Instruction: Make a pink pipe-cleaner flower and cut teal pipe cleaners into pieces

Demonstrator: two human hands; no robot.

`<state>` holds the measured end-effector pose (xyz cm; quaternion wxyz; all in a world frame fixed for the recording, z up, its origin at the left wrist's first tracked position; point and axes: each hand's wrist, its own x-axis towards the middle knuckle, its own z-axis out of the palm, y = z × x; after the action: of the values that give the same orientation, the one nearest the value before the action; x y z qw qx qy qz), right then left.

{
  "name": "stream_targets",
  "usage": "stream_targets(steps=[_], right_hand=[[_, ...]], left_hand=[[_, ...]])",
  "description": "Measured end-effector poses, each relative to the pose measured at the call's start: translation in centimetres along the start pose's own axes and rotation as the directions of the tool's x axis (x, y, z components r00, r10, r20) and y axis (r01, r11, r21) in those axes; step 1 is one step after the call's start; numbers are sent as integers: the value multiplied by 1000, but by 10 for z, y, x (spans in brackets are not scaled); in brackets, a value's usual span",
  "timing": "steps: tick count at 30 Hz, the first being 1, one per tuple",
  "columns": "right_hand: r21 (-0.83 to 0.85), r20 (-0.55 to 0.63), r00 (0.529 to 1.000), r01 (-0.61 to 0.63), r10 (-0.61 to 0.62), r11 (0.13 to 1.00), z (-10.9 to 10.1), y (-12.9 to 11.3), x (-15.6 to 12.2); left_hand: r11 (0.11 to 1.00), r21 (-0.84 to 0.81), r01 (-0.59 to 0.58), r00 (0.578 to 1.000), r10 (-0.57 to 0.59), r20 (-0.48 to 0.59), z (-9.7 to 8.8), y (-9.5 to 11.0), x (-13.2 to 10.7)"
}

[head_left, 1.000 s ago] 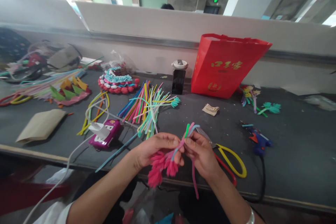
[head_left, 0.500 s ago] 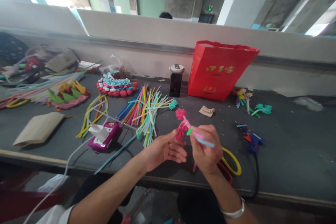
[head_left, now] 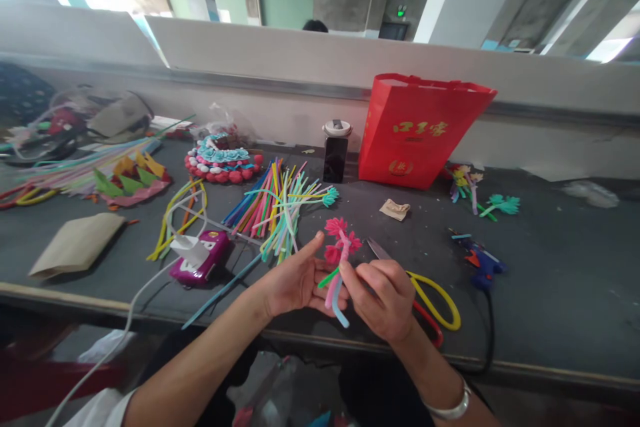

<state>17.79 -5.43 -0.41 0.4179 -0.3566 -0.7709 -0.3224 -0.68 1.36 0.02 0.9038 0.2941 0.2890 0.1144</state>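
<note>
In the head view, my right hand point(head_left: 383, 293) pinches a small bunch of pink pipe-cleaner flowers point(head_left: 344, 240) by its stem, thumb against fingers. The blooms point up; below hang pink and light blue stem ends, and a green piece sticks out to the left. Palm up behind the stems, my left hand point(head_left: 300, 283) is open with its thumb raised and fingers spread; whether it touches the stems I cannot tell. Scissors point(head_left: 377, 249) lie partly under my right hand, with a yellow loop point(head_left: 443, 303) and a red loop point(head_left: 433, 330) showing beside the wrist.
Loose pipe cleaners point(head_left: 273, 207) lie left of centre, near a purple device point(head_left: 203, 260) with a white cable. A glue gun point(head_left: 483, 263) and finished flowers point(head_left: 500, 205) are at right. Behind stand a red paper bag point(head_left: 415, 147) and a cup with a black phone point(head_left: 335, 160).
My right hand has turned and come slightly left and down, bringing the flower bunch upright with its stems hanging over my left palm. The scissor blades now show.
</note>
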Motion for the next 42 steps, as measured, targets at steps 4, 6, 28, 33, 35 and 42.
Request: stream_targets(steps=[4, 6, 28, 33, 35, 42], right_hand=[[-108, -33, 999, -41, 38, 993, -9, 9, -4], [-127, -31, 998, -50, 46, 991, -10, 11, -5], [494, 475, 449, -848, 757, 192, 22, -9, -3], [478, 569, 375, -875, 732, 76, 17, -3, 1], [491, 567, 390, -867, 725, 83, 14, -3, 4], [505, 578, 448, -853, 682, 132, 12, -3, 4]], left_hand=[[999, -29, -34, 996, 31, -87, 1, -5, 3], [999, 28, -17, 998, 19, -64, 5, -9, 4], [784, 454, -422, 840, 527, -128, 11, -20, 5], [783, 453, -425, 844, 524, -115, 15, -25, 7], [800, 398, -450, 838, 532, -122, 16, -25, 7], [808, 270, -524, 799, 576, -172, 17, -24, 7]])
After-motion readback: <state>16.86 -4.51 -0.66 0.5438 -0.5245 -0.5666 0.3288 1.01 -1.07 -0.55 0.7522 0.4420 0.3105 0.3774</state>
